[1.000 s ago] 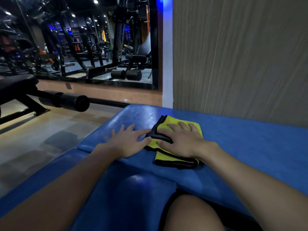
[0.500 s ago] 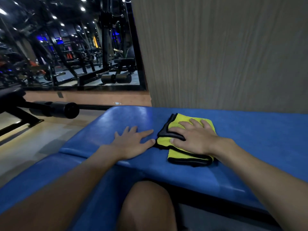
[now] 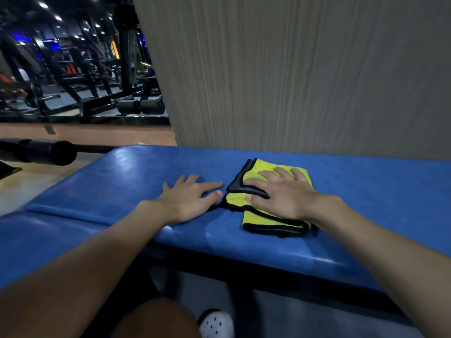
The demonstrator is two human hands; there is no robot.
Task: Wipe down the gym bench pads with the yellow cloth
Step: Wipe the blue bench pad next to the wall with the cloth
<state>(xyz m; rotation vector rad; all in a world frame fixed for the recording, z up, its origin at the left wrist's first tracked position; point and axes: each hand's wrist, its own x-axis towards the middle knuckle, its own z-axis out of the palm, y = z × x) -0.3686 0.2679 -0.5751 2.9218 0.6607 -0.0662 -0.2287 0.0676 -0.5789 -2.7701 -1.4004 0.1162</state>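
- Yellow cloth: folded into a thick rectangle, black trim along its edges, one dark corner turned up at the left. It lies flat on the blue bench pad, right of the pad's middle and nearer its far edge.
- Right hand: palm down on top of the cloth, covering most of it. The fingers are straight and spread, pressing the fabric onto the pad, and the thumb lies along the cloth's left side. Nothing is pinched or curled round.
- Left hand: palm down on the bare pad just left of the cloth, fingers straight and fanned. Its thumb tip sits just beside the cloth's black corner; whether they touch cannot be told.
- Bench pad, upper: glossy blue vinyl, running left to right across the view, on a black frame.
- Second blue pad: lower left, meeting the first at a seam, under the left forearm.
- Grey wood-grain wall panel: upright directly behind the bench.
- Mirror: upper left, showing dark gym machines and ceiling lights.
- Black roller pad: on a bar at the left edge, above the pale floor.
- Bare knee and white perforated shoe: bottom centre, below the bench.
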